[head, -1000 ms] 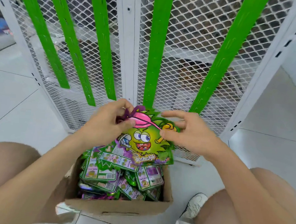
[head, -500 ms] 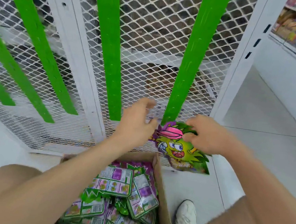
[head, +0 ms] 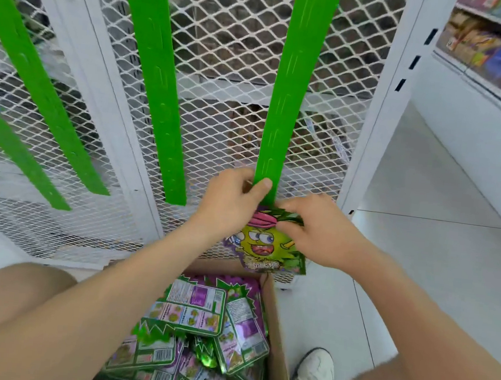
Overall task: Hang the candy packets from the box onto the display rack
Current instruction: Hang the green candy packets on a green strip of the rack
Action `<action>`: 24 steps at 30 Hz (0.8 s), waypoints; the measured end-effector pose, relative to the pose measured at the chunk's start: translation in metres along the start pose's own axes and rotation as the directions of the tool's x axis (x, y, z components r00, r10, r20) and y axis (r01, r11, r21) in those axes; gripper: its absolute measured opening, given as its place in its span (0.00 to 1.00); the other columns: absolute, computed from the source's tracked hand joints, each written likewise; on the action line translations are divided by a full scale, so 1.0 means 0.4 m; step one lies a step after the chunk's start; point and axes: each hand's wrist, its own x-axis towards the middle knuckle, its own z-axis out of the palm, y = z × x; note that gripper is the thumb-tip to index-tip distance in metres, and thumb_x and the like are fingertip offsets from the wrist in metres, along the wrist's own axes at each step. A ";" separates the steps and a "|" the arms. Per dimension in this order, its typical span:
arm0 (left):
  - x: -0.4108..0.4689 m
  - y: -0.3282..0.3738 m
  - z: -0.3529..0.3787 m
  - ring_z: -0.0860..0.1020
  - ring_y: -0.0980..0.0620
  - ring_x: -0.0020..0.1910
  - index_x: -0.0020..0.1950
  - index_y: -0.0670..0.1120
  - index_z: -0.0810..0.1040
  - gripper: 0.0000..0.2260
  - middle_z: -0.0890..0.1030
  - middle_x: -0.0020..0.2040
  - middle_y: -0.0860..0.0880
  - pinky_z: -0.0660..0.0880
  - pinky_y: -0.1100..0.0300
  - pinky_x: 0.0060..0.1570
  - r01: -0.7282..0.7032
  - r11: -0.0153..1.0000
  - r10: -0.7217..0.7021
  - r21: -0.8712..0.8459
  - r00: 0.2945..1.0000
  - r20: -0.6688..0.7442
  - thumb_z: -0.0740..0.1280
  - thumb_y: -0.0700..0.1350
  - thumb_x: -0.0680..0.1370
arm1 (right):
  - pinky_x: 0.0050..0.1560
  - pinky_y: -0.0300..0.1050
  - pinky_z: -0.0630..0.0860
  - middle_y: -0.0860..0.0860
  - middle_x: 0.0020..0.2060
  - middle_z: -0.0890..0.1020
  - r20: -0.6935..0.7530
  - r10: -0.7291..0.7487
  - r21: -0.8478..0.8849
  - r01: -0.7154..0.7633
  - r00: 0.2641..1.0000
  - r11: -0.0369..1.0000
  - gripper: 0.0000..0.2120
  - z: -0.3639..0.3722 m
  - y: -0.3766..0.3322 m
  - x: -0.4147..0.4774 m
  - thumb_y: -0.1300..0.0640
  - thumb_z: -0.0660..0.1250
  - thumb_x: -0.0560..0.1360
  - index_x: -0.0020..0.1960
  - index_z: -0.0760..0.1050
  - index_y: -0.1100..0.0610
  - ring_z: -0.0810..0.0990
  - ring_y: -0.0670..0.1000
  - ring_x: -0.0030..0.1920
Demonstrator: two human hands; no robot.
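Observation:
A green and purple candy packet point(head: 263, 246) with a cartoon face hangs at the bottom end of a green hanging strip point(head: 284, 113) on the white mesh display rack point(head: 224, 64). My left hand point(head: 230, 200) pinches the strip's lower end between thumb and fingers. My right hand point(head: 315, 230) grips the packet's top edge, right under the strip. Below, an open cardboard box point(head: 276, 324) holds several more candy packets point(head: 198, 310), most lying back side up.
More green strips, such as the middle strip point(head: 158, 89), hang on the mesh to the left. A shop shelf point(head: 498, 51) with goods stands at the right. A white shoe point(head: 315, 377) rests beside the box on the pale tiled floor point(head: 419, 267). My bare knees frame the box.
Both hands lifted the packet from over the box up and right to the strip's bottom end. My left hand let go of the packet and took hold of the strip.

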 end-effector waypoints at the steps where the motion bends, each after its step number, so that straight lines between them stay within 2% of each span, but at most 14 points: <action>1: -0.009 -0.005 -0.020 0.67 0.55 0.27 0.43 0.42 0.81 0.18 0.72 0.29 0.54 0.61 0.54 0.34 0.022 1.000 -0.022 0.012 0.998 0.056 0.66 0.53 0.86 | 0.45 0.44 0.70 0.45 0.39 0.84 0.010 0.030 0.022 -0.030 0.999 0.999 0.05 -0.003 -0.002 -0.012 0.56 0.70 0.80 0.53 0.84 0.52 0.78 0.47 0.39; 3: -0.030 -0.022 -0.055 0.62 0.54 0.26 0.44 0.35 0.77 0.23 0.65 0.28 0.51 0.61 0.52 0.33 0.036 0.998 -0.044 0.054 0.987 0.153 0.65 0.55 0.86 | 0.43 0.45 0.75 0.45 0.40 0.85 0.043 0.075 0.125 -0.080 0.996 0.989 0.03 -0.004 -0.014 -0.046 0.58 0.71 0.80 0.51 0.83 0.51 0.82 0.46 0.41; 5: -0.051 -0.034 -0.080 0.72 0.49 0.30 0.52 0.33 0.78 0.23 0.73 0.32 0.44 0.76 0.48 0.39 0.076 0.997 -0.078 0.015 0.967 0.242 0.64 0.55 0.86 | 0.47 0.41 0.81 0.42 0.44 0.87 0.112 0.085 0.307 -0.115 0.990 0.945 0.08 0.008 -0.037 -0.089 0.61 0.70 0.81 0.52 0.83 0.48 0.85 0.42 0.47; 7: -0.074 -0.037 -0.095 0.81 0.48 0.38 0.59 0.35 0.78 0.21 0.80 0.39 0.43 0.83 0.46 0.49 0.166 0.979 -0.120 -0.114 0.936 0.332 0.64 0.54 0.86 | 0.49 0.39 0.81 0.40 0.45 0.87 0.158 0.075 0.387 -0.132 0.985 0.913 0.09 0.027 -0.067 -0.129 0.60 0.69 0.82 0.51 0.82 0.46 0.86 0.40 0.48; 9: -0.096 -0.030 -0.107 0.86 0.53 0.41 0.60 0.37 0.79 0.17 0.85 0.41 0.50 0.84 0.52 0.53 0.250 0.951 -0.160 -0.185 0.903 0.398 0.63 0.52 0.87 | 0.46 0.38 0.81 0.42 0.43 0.88 0.186 0.079 0.417 -0.152 0.979 0.896 0.07 0.053 -0.095 -0.155 0.56 0.68 0.84 0.50 0.82 0.47 0.86 0.41 0.45; 12: -0.109 -0.035 -0.115 0.88 0.51 0.52 0.62 0.39 0.81 0.19 0.89 0.53 0.47 0.84 0.52 0.58 0.327 0.920 -0.210 -0.216 0.876 0.434 0.65 0.55 0.85 | 0.40 0.29 0.73 0.37 0.36 0.85 0.181 0.082 0.473 -0.160 0.980 0.866 0.11 0.080 -0.135 -0.171 0.55 0.67 0.84 0.44 0.80 0.46 0.82 0.36 0.37; 13: -0.113 -0.036 -0.117 0.87 0.52 0.49 0.61 0.40 0.82 0.20 0.88 0.52 0.48 0.84 0.52 0.57 0.343 0.915 -0.230 -0.214 0.877 0.422 0.67 0.57 0.84 | 0.41 0.32 0.75 0.39 0.38 0.86 0.160 0.100 0.500 -0.168 0.982 0.849 0.10 0.087 -0.143 -0.169 0.54 0.67 0.84 0.46 0.82 0.48 0.83 0.37 0.38; 15: -0.119 -0.041 -0.125 0.82 0.59 0.38 0.58 0.44 0.84 0.21 0.84 0.43 0.51 0.82 0.57 0.49 0.323 0.937 -0.260 -0.130 0.897 0.357 0.68 0.62 0.82 | 0.45 0.49 0.83 0.48 0.44 0.89 0.106 0.168 0.569 -0.198 0.980 0.798 0.09 0.094 -0.150 -0.158 0.52 0.67 0.84 0.53 0.85 0.54 0.87 0.48 0.44; 16: -0.122 -0.043 -0.130 0.80 0.62 0.35 0.58 0.47 0.85 0.22 0.83 0.39 0.53 0.78 0.59 0.49 0.304 0.950 -0.261 -0.078 0.904 0.338 0.68 0.65 0.81 | 0.50 0.56 0.84 0.51 0.45 0.89 0.085 0.201 0.597 -0.211 0.976 0.774 0.10 0.096 -0.151 -0.150 0.52 0.67 0.84 0.54 0.85 0.55 0.88 0.53 0.46; 17: -0.125 -0.045 -0.133 0.81 0.63 0.38 0.58 0.48 0.86 0.25 0.86 0.40 0.55 0.76 0.55 0.49 0.292 0.955 -0.258 -0.051 0.904 0.341 0.68 0.69 0.79 | 0.51 0.60 0.83 0.53 0.45 0.89 0.065 0.222 0.614 -0.215 0.973 0.760 0.10 0.097 -0.151 -0.142 0.50 0.67 0.84 0.54 0.85 0.55 0.88 0.56 0.46; 18: -0.124 -0.048 -0.136 0.84 0.61 0.45 0.57 0.49 0.87 0.28 0.88 0.45 0.53 0.79 0.51 0.59 0.286 0.957 -0.256 -0.034 0.899 0.354 0.68 0.72 0.77 | 0.50 0.62 0.83 0.55 0.43 0.88 0.047 0.232 0.620 -0.210 0.972 0.756 0.12 0.100 -0.151 -0.134 0.48 0.68 0.84 0.53 0.85 0.55 0.88 0.57 0.44; 20: -0.124 -0.045 -0.145 0.85 0.56 0.46 0.52 0.45 0.88 0.32 0.88 0.46 0.47 0.78 0.52 0.65 0.287 0.958 -0.270 0.010 0.892 0.363 0.67 0.74 0.76 | 0.43 0.64 0.80 0.60 0.38 0.85 -0.009 0.233 0.601 -0.181 0.972 0.778 0.18 0.104 -0.157 -0.118 0.42 0.66 0.81 0.47 0.83 0.55 0.82 0.55 0.35; 21: -0.125 -0.038 -0.149 0.85 0.53 0.44 0.51 0.43 0.87 0.32 0.87 0.43 0.47 0.78 0.53 0.62 0.298 0.954 -0.288 0.026 0.890 0.354 0.67 0.73 0.76 | 0.40 0.63 0.78 0.62 0.37 0.83 -0.041 0.236 0.581 -0.169 0.971 0.796 0.20 0.105 -0.161 -0.111 0.40 0.65 0.80 0.44 0.82 0.56 0.78 0.57 0.32; 24: -0.125 -0.022 -0.153 0.84 0.53 0.44 0.45 0.46 0.86 0.25 0.87 0.42 0.53 0.76 0.58 0.53 0.356 0.934 -0.334 -0.015 0.889 0.314 0.70 0.69 0.76 | 0.38 0.61 0.79 0.61 0.35 0.83 -0.115 0.269 0.552 -0.164 0.956 0.818 0.26 0.111 -0.169 -0.090 0.35 0.63 0.75 0.42 0.81 0.59 0.81 0.63 0.35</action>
